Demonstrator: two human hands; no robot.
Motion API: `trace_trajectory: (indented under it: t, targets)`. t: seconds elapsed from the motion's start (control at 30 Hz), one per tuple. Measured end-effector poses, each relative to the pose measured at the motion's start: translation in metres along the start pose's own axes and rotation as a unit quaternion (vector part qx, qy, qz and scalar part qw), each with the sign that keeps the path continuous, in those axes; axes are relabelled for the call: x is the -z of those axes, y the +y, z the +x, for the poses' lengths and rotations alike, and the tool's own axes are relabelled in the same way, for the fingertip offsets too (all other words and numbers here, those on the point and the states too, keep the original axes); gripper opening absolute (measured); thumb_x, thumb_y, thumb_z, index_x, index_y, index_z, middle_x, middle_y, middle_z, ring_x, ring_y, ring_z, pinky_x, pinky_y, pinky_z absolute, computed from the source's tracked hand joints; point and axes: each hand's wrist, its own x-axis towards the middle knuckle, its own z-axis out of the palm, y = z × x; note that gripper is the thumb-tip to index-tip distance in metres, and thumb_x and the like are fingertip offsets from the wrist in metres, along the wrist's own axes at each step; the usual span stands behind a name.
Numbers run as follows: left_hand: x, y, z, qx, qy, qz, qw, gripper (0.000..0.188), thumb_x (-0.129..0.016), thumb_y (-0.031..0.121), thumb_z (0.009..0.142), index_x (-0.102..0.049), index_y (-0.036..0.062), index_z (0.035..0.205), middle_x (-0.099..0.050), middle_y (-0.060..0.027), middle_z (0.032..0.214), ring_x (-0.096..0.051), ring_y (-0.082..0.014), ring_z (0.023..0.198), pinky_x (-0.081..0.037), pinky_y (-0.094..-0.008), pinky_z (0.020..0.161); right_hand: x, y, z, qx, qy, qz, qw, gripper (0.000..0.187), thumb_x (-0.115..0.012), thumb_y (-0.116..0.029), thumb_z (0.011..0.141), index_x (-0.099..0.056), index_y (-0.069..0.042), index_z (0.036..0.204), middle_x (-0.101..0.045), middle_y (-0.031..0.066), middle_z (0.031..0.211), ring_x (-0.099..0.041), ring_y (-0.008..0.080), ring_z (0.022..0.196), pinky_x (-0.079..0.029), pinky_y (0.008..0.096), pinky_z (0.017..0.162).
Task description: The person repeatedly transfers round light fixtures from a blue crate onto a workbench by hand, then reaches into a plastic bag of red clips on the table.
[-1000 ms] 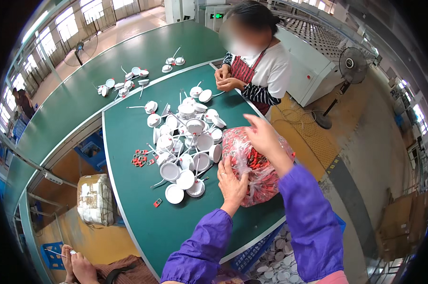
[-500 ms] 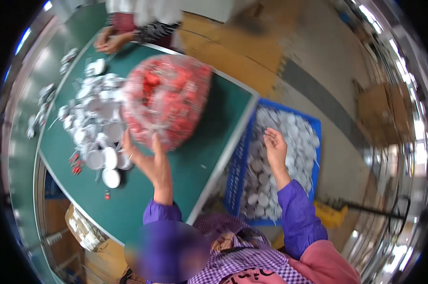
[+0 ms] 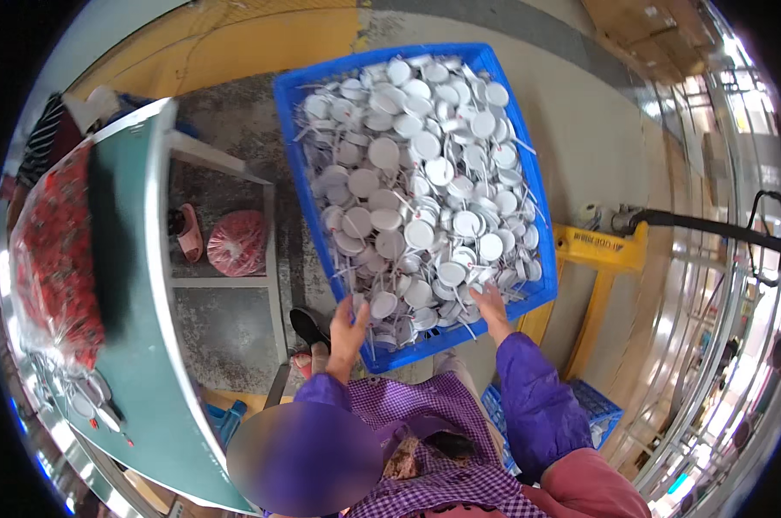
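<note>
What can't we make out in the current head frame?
All head view:
- Blue crate floor: buried under white discs.
- What the crate stands on: hidden beneath it.
- Fingertip contact of left hand and right hand: screened by the hands themselves.
- Left purple sleeve, upper part: under a blurred patch.
- Red pieces in the clear bag: too small to tell apart.
- Co-worker's striped sleeve: squeezed at the fisheye edge, hand unclear.

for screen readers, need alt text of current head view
Left hand and right hand are at the near edge of a blue crate full of white discs; at left, a bag of red parts sits on a green table.
</note>
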Motion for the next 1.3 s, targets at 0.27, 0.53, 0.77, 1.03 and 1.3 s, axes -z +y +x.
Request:
trace_trajectory:
  t: [0.27,0.53,0.77,1.03,1.3]
  targets:
    - [-0.025,0.001,0.117,-0.108,0.216,0.497,0.834,0.100,-0.066,0.050,0.070,-0.018,-0.0115,0.132,-0.025,-0.0334,0.134,-0.023,-0.0418,0.128,-0.021,-0.0424,0.106,0.008,-0.012,0.091,0.163,0.061,-0.011,0.985,0.082,-0.066,-0.043,0.074,-0.032,0.003,0.132,-0.041,0.0218,0.130,-0.041,0.0295,0.120,-0.032,0.0337,0.099]
    - [-0.034,0.008,0.117,-0.097,0.236,0.424,0.869,0.104,-0.073,0.045,0.065,-0.016,-0.0099,0.133,-0.025,-0.0313,0.134,-0.025,-0.0408,0.127,-0.021,-0.0434,0.105,0.001,-0.032,0.119,0.232,-0.022,-0.064,0.970,0.094,-0.070,-0.049,0.068,-0.023,-0.005,0.137,-0.039,0.0206,0.132,-0.042,0.0326,0.120,-0.035,0.0361,0.097]
    - [-0.050,0.008,0.135,-0.050,0.122,0.194,0.972,0.121,-0.084,0.032,0.053,-0.005,-0.0067,0.136,-0.028,-0.0271,0.133,-0.027,-0.0369,0.126,-0.024,-0.0412,0.105,-0.012,-0.062,0.126,0.204,-0.103,-0.101,0.968,0.106,-0.073,-0.047,0.063,-0.016,0.003,0.137,-0.029,0.0237,0.138,-0.032,0.0334,0.127,-0.028,0.0354,0.104]
    - [-0.043,-0.035,0.147,-0.174,0.047,0.215,0.960,0.133,-0.088,0.031,0.045,0.002,-0.0001,0.138,-0.012,-0.0235,0.140,-0.020,-0.0324,0.130,-0.021,-0.0395,0.107,-0.058,-0.095,0.127,0.216,-0.280,0.003,0.936,0.111,-0.077,-0.036,0.066,-0.003,-0.003,0.141,-0.015,0.0169,0.145,-0.018,0.0262,0.133,-0.020,0.0315,0.106]
    - [-0.078,-0.056,0.147,-0.132,0.058,0.067,0.987,0.130,-0.087,0.036,0.043,-0.006,0.0009,0.139,-0.008,-0.0243,0.142,-0.006,-0.0344,0.133,-0.013,-0.0461,0.108,-0.086,-0.102,0.127,0.030,-0.358,0.078,0.930,0.098,-0.074,-0.039,0.070,-0.016,0.002,0.137,-0.033,0.0171,0.135,-0.038,0.0254,0.121,-0.033,0.0351,0.098]
